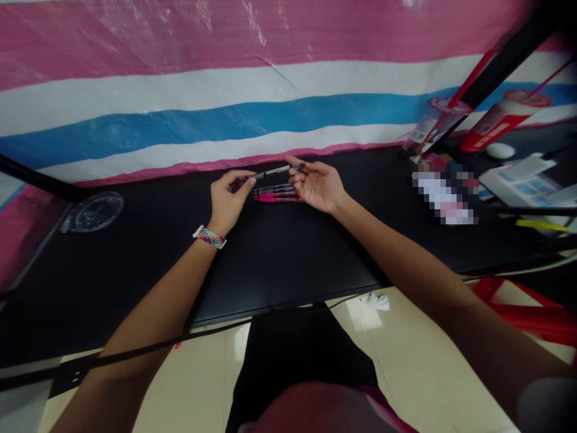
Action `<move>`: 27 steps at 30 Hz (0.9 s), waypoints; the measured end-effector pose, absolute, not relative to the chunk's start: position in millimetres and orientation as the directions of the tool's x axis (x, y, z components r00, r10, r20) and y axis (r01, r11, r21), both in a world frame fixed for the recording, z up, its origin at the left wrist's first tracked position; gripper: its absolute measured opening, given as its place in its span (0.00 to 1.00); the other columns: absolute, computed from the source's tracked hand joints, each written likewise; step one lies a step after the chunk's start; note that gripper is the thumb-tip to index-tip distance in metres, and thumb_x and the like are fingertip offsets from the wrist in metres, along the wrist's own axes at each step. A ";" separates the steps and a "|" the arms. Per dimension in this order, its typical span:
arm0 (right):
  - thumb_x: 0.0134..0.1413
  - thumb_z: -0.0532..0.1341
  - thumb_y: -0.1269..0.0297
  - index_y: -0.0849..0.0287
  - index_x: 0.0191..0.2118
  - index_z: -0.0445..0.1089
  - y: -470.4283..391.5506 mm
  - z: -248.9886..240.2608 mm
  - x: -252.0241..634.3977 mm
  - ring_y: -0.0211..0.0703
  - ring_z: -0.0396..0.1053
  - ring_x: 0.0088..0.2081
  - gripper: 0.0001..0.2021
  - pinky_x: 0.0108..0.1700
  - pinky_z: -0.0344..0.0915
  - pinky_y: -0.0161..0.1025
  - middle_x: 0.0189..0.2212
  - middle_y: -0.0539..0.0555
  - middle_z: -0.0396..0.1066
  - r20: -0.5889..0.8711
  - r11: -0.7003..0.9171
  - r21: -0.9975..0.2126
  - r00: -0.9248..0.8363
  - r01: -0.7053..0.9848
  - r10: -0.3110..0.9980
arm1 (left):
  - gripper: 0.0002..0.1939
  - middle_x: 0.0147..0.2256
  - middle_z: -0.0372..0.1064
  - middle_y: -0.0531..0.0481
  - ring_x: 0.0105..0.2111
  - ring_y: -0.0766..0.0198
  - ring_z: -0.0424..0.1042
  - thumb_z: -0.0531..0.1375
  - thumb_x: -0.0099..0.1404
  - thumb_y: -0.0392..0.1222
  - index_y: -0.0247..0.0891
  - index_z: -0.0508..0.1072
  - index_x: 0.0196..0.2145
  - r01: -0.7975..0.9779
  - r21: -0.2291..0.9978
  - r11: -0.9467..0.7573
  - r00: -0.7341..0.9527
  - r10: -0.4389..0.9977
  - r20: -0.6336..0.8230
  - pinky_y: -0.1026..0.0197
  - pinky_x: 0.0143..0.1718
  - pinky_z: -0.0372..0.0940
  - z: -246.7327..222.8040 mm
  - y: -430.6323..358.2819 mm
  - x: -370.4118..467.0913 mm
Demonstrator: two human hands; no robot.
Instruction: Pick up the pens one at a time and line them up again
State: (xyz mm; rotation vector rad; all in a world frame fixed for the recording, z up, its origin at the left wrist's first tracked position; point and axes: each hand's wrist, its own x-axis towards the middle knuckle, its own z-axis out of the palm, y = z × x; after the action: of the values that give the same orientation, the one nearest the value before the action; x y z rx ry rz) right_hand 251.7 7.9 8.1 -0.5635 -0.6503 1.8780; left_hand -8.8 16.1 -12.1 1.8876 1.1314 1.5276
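Observation:
A slim pen (276, 171) with a clear barrel and dark ends is held level just above the black table. My left hand (231, 195) pinches its left end between thumb and fingers, and a multicoloured woven band circles that wrist. At the pen's right end, my right hand (319, 185) grips it with thumb and fingertips, palm turned partly up. Directly below lie several pens side by side, with a pink pen (276, 197) nearest me and dark pens (278, 190) behind it. The fingers of my right hand cover their right ends.
On the black tabletop (288, 258), a clear plastic lid (98, 211) lies at left. Two drink cups with straws, a clear cup (433, 129) and a red cup (500, 123), stand back right near a white mouse (500, 150). A red stool (527, 310) stands below right.

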 end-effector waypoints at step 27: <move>0.69 0.64 0.52 0.53 0.46 0.74 10.9 5.5 251.9 0.40 0.67 0.29 0.11 0.33 0.74 0.37 0.28 0.49 0.69 -0.005 -0.151 -0.829 -0.261 -0.539 0.965 | 0.08 0.44 0.86 0.48 0.45 0.54 0.81 0.73 0.69 0.48 0.46 0.88 0.45 0.372 0.754 -0.542 0.076 0.827 0.557 0.49 0.55 0.76 -9.9 11.9 -7.1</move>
State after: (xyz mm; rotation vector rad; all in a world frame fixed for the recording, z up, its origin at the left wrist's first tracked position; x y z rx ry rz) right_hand 251.9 10.9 5.5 -0.6840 -0.8845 1.6718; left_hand -7.1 11.9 -9.9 1.9439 1.1855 1.4653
